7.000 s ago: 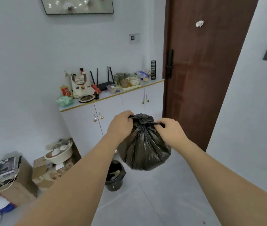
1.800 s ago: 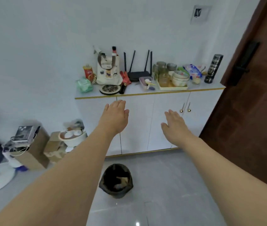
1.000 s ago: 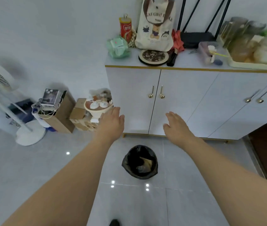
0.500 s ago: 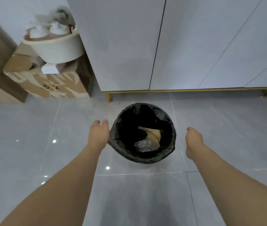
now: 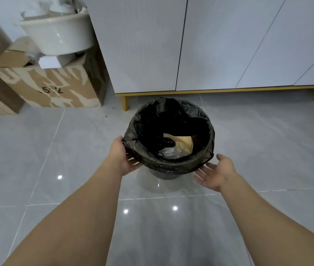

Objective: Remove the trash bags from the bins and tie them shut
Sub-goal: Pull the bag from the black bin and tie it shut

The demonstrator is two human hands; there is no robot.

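Observation:
A small round bin stands on the grey tiled floor, lined with a black trash bag whose edge is folded over the rim. Inside lie a tan paper scrap and clear plastic. My left hand is at the bag's left rim, fingers under the folded edge, touching it. My right hand is open, palm up, just below the right rim, fingers spread and close to the bag; contact is unclear.
White cabinet doors on a yellow base stand right behind the bin. At the left, a cardboard box carries a white basin. Grey floor tiles stretch in front and to both sides.
Earlier I held a tied black bag; both hands then were empty. In the last half second both hands dropped to the bin's rim, the left one reaching the bag's edge.

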